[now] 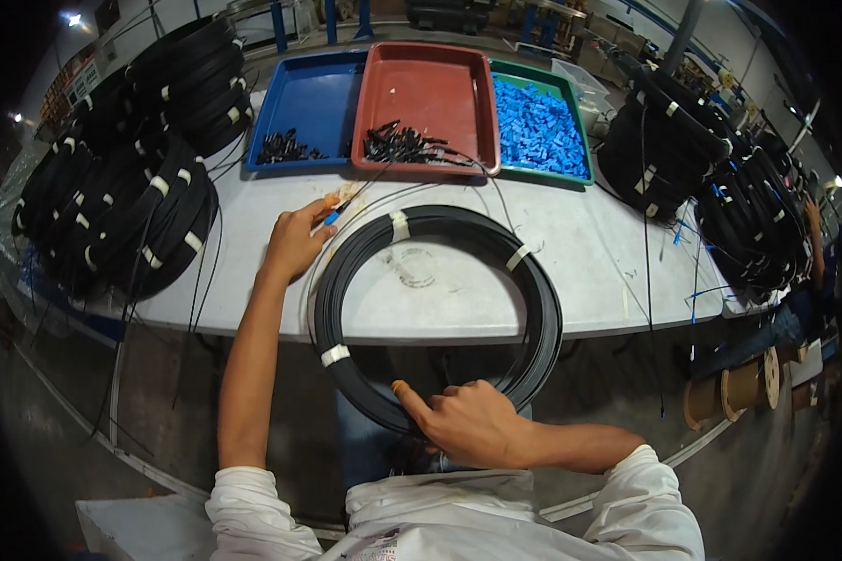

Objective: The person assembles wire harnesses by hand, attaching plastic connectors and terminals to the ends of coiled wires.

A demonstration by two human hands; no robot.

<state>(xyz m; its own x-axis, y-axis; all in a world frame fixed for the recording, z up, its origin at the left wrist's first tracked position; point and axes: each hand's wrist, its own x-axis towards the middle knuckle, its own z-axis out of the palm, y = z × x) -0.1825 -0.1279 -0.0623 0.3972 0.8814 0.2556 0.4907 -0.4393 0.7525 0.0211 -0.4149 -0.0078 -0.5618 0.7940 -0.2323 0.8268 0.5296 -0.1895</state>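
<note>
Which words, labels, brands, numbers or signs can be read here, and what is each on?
None can be read clearly.
Print on the white shirt: too small and blurred.
Round mark on the table: too faint.
Panel at far upper left: any writing too small.

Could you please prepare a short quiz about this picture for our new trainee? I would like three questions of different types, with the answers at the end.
1. Multiple choice. Which container holds the bright blue pieces?
a) the blue tray
b) the red tray
c) the green tray

2. True or false. The near part of the black coil reaches past the near edge of the white table.

3. Fill in the missing word. The small tip held by the left hand is coloured ____.

Key: 1. c; 2. True; 3. blue.
</note>
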